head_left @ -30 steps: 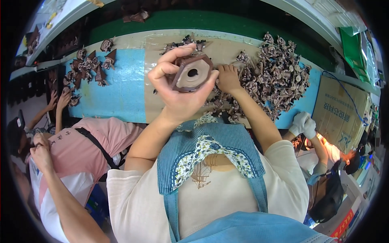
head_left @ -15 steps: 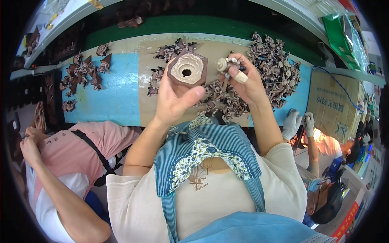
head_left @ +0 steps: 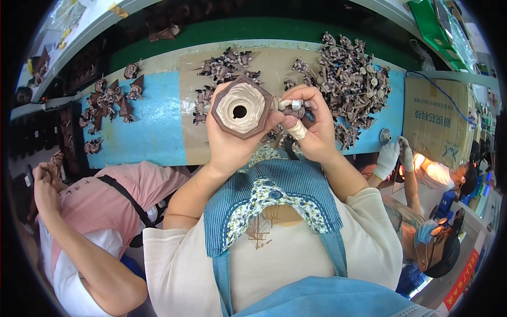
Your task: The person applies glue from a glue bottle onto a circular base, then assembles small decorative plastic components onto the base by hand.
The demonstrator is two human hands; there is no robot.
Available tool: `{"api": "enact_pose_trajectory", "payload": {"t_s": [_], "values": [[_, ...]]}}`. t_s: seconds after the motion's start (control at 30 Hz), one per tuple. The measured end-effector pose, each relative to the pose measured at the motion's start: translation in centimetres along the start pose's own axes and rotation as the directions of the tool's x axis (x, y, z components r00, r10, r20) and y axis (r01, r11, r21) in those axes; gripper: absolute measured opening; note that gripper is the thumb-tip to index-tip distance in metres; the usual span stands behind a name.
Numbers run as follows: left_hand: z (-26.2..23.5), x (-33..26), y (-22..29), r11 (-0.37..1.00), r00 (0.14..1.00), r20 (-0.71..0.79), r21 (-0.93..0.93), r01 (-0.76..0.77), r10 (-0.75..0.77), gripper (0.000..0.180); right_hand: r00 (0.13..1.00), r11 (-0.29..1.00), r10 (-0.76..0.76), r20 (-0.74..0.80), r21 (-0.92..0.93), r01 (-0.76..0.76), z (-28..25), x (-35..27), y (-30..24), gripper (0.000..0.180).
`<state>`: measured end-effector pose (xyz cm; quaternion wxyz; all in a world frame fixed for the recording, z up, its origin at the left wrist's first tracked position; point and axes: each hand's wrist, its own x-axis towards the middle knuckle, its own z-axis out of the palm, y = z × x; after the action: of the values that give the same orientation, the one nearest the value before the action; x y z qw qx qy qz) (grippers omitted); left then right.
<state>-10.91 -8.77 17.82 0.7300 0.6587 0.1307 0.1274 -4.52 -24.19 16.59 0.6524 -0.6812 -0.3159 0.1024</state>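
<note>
My left hand [head_left: 227,150] grips a brown hexagonal piece [head_left: 238,108], its cream hollow inside and dark central hole turned up. In my right hand [head_left: 315,129] is a small figurine [head_left: 293,110] with a round, pale base. Wrappings cover parts of the right thumb and a finger. The figurine's base end is beside the right rim of the hexagonal piece; my left thumb reaches toward it. Whether the two pieces touch is hard to tell. Past my right hand lies a dense pile of small painted figurines [head_left: 351,74].
Smaller figurine groups lie mid-table [head_left: 227,66] and on the blue mat [head_left: 111,100] at left. A cardboard box [head_left: 438,113] stands at right. A co-worker in pink [head_left: 121,198] sits at my left; a gloved co-worker's hand [head_left: 388,158] is at right, near a small round part [head_left: 385,136].
My right hand has brought the figurine left, up to the hexagonal piece. That piece has tilted and shifted slightly down. A gray round part now lies near the co-worker's gloves at right.
</note>
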Motion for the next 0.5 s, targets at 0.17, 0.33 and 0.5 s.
{"api": "enact_pose_trajectory", "payload": {"t_s": [0.17, 0.33, 0.5], "values": [[0.0, 0.0, -0.4, 0.988, 0.986, 0.069, 0.022, -0.152, 0.15, 0.045, 0.811, 0.417, 0.551, 0.197, 0.776, -0.472, 0.6, -0.2, -1.1, 0.033], [-0.3, 0.6, -0.2, 0.997, 0.996, 0.075, -0.066, -0.047, 0.051, 0.052, 0.906, 0.777, 0.422, 0.023, 0.506, -0.375, 0.5, 0.1, -0.9, 0.035], [0.3, 0.9, 0.0, 1.0, 1.0, 0.008, -0.005, -0.012, 0.012, 0.057, 0.885, 0.698, 0.458, 0.08, 0.584, -0.414, -0.2, 0.2, -0.4, 0.034]]}}
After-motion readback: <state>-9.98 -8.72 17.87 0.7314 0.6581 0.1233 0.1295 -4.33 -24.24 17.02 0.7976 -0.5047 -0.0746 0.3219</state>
